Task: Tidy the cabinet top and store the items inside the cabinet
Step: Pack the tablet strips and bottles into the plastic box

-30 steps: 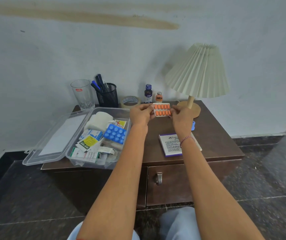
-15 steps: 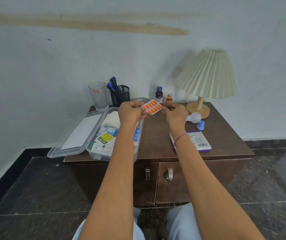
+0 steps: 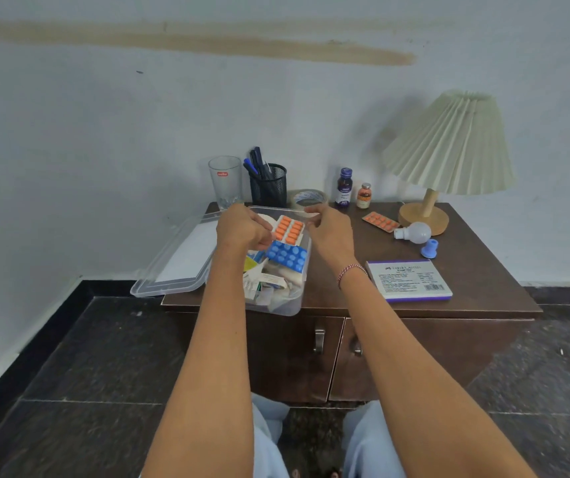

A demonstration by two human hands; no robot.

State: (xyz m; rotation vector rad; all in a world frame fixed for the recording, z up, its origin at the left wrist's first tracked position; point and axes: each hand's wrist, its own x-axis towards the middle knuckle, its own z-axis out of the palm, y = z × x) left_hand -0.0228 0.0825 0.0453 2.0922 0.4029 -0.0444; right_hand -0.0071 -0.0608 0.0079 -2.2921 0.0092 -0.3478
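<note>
An orange pill strip (image 3: pixel 288 229) is over the clear plastic box (image 3: pixel 287 305), pinched at its left edge by my left hand (image 3: pixel 242 227). My right hand (image 3: pixel 332 231) hovers just right of the strip with fingers apart and nothing in it. The box holds a blue pill strip (image 3: pixel 287 255), packets and a white roll, and its clear lid (image 3: pixel 180 260) lies open to the left. A second orange pill strip (image 3: pixel 380 221) lies on the brown cabinet top (image 3: pixel 477 270) near the lamp base.
At the back stand a glass (image 3: pixel 225 182), a mesh pen holder (image 3: pixel 268 185), a tape roll (image 3: pixel 306 199), two small bottles (image 3: pixel 344 187) and a pleated lamp (image 3: pixel 449 146). A bulb (image 3: pixel 414 232), a blue cap (image 3: pixel 429 249) and a stamp pad box (image 3: pixel 409 280) lie right. Both cabinet doors (image 3: pixel 318 357) are closed.
Both hands held the orange strip at mid-cabinet; the strip has moved left over the box, my right hand has let go, and a second orange strip has come into sight.
</note>
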